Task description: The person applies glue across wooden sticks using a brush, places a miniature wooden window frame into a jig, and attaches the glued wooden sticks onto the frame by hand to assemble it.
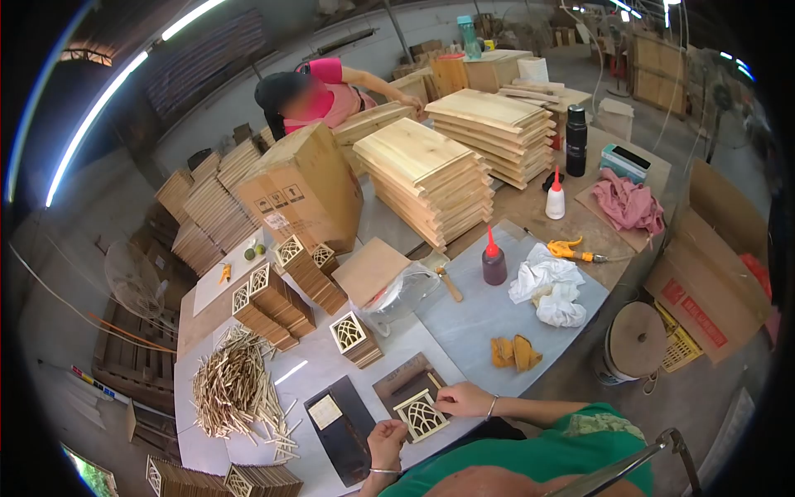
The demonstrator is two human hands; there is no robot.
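A small square lattice panel (421, 416) with a pale frame lies over a dark board (406, 383) at the table's front edge. My left hand (386, 443) is at the panel's left side, its fingers pinched together at the frame. On the right, my right hand (464, 400) holds the panel's upper right edge between closed fingers, close to a short wooden strip (435, 379). Another dark board (344, 439) lies to the left, with a pale square piece (325, 412) on it. Behind the boards stands a stack of lattice panels (354, 338).
A pile of thin sticks (236, 385) lies left. Further back are a cardboard box (302, 186), stacked boards (414, 170), a red-tipped bottle (494, 261), white cloths (551, 286) and a yellow air gun (567, 249). A co-worker (319, 99) leans over the far side.
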